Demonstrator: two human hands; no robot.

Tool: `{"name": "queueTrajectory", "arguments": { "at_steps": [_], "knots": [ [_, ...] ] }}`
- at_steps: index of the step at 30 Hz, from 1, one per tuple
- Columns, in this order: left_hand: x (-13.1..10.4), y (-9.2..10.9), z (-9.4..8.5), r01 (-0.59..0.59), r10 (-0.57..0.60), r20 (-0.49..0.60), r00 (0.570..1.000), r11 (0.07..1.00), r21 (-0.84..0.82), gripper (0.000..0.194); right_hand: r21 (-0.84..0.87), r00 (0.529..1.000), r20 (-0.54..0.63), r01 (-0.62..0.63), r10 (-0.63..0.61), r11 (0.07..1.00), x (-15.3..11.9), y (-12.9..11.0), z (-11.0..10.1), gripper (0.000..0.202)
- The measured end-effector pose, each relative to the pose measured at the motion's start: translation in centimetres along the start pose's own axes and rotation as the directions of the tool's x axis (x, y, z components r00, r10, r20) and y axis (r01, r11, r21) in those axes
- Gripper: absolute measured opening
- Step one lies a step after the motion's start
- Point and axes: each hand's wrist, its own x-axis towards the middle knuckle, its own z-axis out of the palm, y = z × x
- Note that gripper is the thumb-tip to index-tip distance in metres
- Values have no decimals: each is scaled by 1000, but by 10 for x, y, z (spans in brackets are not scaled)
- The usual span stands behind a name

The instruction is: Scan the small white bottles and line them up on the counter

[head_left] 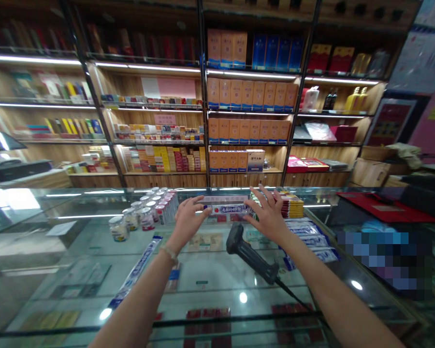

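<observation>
Both arms reach forward over a glass counter. My left hand [193, 216] is at the left end of a long white and purple packet [229, 209], its thumb and fingers apart around that end. At the packet's right end is my right hand [267, 212], fingers spread, near a row of small packs. Whether either hand bears any of the packet's weight cannot be made out. A dark handheld scanner [252, 253] lies on the glass below the packet, its cable running to the lower right. Another long blue and white packet [137, 271] lies beside my left forearm.
Jars [119, 228] and small white tubs stand left of my left hand. Right of my right hand are stacked yellow-red packs [292, 204] and several blue-white packets [310, 240]. A red mat [384, 207] lies farther right. Shelves of boxes [243, 130] rise behind the counter.
</observation>
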Motion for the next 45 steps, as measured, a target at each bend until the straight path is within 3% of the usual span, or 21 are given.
{"name": "queueTrajectory", "arguments": {
  "at_steps": [4, 8, 17, 23, 28, 34, 41, 45],
  "knots": [
    [-3, -1, 4, 44, -42, 51, 998, 999, -29, 34, -61, 996, -57, 59, -62, 996, -5, -1, 1, 27],
    [-8, 2, 8, 30, -30, 17, 999, 1000, 4, 33, -86, 993, -87, 68, -75, 994, -7, -2, 2, 21],
    [-21, 16, 12, -132, 158, -143, 977, 976, 175, 31, -138, 971, -184, 130, -154, 982, -6, -2, -2, 14],
    [-28, 26, 9, -147, 190, -144, 971, 954, 263, 36, -106, 981, -113, 143, -154, 984, -8, -1, -3, 10],
    [-27, 25, 6, -139, 184, -144, 972, 950, 281, 30, -92, 995, -86, 49, -57, 995, -7, -3, -1, 12],
    [-29, 28, 0, -255, 311, -130, 941, 909, 329, 21, -26, 1000, -1, -29, 29, 999, -5, -4, -1, 15],
    [-29, 28, 2, -236, 279, -123, 952, 931, 280, 24, 4, 998, 30, -53, 53, 999, -8, -5, 2, 15],
    [-27, 26, 4, -228, 257, -103, 961, 946, 232, 26, 3, 999, 13, -35, 35, 999, -11, -5, 4, 38]
  ]
}}
